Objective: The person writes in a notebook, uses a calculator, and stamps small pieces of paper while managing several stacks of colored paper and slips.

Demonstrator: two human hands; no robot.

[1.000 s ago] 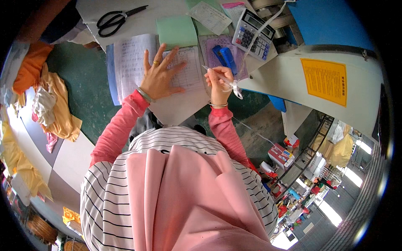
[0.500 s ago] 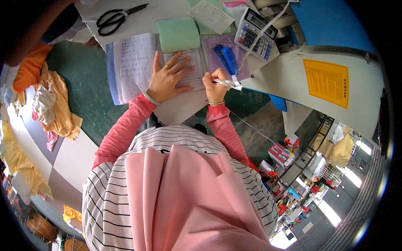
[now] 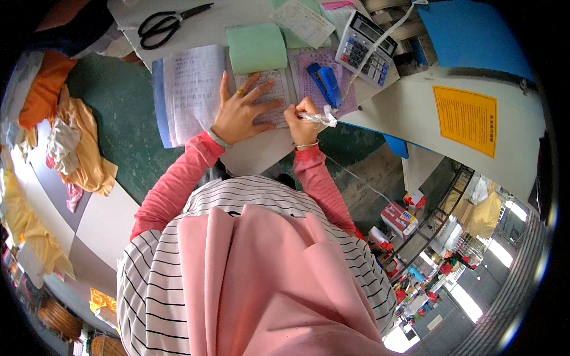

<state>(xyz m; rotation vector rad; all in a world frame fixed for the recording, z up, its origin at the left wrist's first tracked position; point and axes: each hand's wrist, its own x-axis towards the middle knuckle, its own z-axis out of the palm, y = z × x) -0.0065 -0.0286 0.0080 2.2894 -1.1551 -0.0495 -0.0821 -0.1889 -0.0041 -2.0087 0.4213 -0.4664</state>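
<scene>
My left hand lies open, fingers spread, on a printed form pad whose green cover sheet is folded back. Beside it, my right hand is closed round a pen with crumpled white wrapping on its upper end. That hand rests at the pad's right edge; the pen tip is hidden by the fingers. An open notebook with handwritten lines lies left of the pad. Just beyond my right hand, a blue stapler sits on a purple form sheet.
Black-handled scissors lie at the far left of the table, and a calculator at the far right with a white cord across it. An orange notice is on the pale surface to the right. Orange cloth is heaped at the left.
My right hand with the pen has shifted slightly left against the paper. My left hand stays spread on the pad. At the upper left, another person's arm has moved out of its earlier place.
</scene>
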